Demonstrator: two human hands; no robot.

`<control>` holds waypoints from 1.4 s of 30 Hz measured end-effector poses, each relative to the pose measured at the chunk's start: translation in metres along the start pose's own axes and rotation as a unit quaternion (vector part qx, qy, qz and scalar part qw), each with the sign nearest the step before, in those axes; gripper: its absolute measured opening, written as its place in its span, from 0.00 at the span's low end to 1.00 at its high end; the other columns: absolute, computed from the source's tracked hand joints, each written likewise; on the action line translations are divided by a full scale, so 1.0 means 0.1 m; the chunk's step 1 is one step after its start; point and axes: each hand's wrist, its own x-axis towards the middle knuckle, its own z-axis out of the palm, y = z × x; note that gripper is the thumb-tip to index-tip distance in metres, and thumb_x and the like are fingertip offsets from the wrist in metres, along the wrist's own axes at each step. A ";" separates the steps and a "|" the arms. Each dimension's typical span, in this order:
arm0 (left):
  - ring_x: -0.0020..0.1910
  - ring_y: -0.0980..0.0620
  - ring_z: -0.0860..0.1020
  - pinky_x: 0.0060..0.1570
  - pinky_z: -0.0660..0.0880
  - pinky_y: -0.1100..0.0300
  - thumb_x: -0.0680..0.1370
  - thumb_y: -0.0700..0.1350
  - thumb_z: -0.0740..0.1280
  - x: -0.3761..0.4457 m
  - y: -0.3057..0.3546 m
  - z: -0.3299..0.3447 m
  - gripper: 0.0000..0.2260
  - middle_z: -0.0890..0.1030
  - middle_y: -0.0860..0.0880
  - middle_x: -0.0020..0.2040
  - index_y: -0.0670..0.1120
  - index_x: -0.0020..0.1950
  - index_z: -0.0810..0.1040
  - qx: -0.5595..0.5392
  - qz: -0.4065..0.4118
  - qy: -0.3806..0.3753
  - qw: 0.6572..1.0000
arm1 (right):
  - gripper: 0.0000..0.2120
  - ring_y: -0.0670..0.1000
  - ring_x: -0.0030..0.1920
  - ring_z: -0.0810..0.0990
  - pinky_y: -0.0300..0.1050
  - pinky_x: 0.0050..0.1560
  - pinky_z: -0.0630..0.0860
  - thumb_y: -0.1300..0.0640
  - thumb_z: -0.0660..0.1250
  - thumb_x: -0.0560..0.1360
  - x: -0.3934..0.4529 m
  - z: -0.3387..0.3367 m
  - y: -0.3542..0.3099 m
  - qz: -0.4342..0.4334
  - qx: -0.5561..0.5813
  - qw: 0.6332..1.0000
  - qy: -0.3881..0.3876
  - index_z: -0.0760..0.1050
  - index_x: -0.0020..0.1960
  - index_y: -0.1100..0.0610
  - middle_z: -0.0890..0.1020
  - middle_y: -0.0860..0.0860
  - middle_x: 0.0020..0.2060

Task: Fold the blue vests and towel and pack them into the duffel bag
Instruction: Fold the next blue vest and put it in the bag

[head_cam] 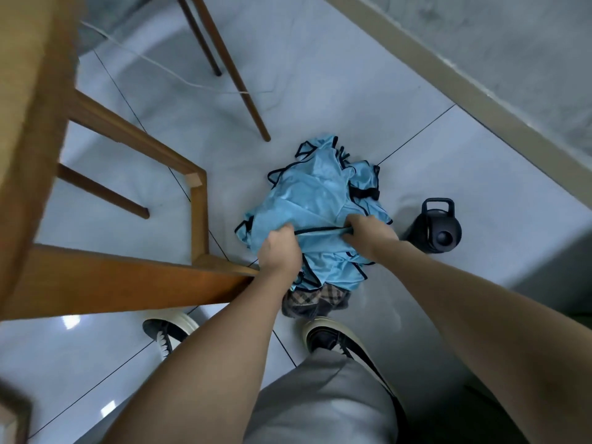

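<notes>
Pale tiled floor (320,91) with dark grout lines, bounded by a light skirting board at upper right. Crowded on the left by a wooden chair (105,174) and by 2 slanting wooden legs (237,84) farther back, with a white cord (166,70) trailing between them. Heaped mid-floor: blue vests (323,193), glossy and black-trimmed, tangled into 1 mound; count not readable. Partly buried under the near edge of that mound, a checked cloth (304,299), probably the towel. Just beside the heap on the right, apart from it, a black bottle (440,230) with a loop handle. No duffel bag in view.

Left hand (280,251) curled into the fabric, fingers (283,230) bunched around a trimmed edge. Right hand (368,233) likewise clenched on the same edge, its fingertips hidden in the folds. Black trim pulled taut between the 2 hands.

Judged as the start: separating 1 vest from the pile. Best done by lifting straight up and shaking loose, so straps from neighbouring vests slip free rather than drag the whole mound. Worth keeping both grips on 1 hem, then finding the shoulders before folding. Slippery fabric likely to slide out of creases, so firm smoothing against a flat surface advisable. Care needed near the bottle, liable to be toppled by a swinging vest.
</notes>
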 end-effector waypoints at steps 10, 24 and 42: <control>0.44 0.40 0.80 0.42 0.80 0.46 0.84 0.48 0.61 -0.80 0.35 -1.12 0.07 0.82 0.43 0.44 0.48 0.56 0.77 -0.090 0.068 0.131 0.985 | 0.08 0.57 0.47 0.79 0.48 0.43 0.76 0.49 0.65 0.80 -1.01 -0.82 -0.03 -0.007 -0.025 0.997 0.070 0.75 0.54 0.53 0.80 0.54 0.47; 0.41 0.42 0.80 0.38 0.76 0.50 0.84 0.47 0.61 -2.60 0.73 -2.71 0.07 0.81 0.45 0.41 0.47 0.53 0.77 -0.192 0.177 0.337 0.904 | 0.08 0.51 0.36 0.84 0.45 0.41 0.81 0.54 0.66 0.77 -3.04 -2.41 -0.67 -0.078 0.119 0.943 0.301 0.76 0.40 0.52 0.83 0.52 0.33; 0.51 0.47 0.79 0.50 0.74 0.54 0.82 0.43 0.64 -4.66 0.19 -5.58 0.07 0.84 0.49 0.51 0.46 0.55 0.81 -0.110 0.282 0.570 0.764 | 0.06 0.56 0.48 0.79 0.53 0.50 0.78 0.51 0.66 0.77 -5.66 -3.96 -2.31 -0.270 0.083 0.777 0.562 0.78 0.52 0.50 0.84 0.45 0.43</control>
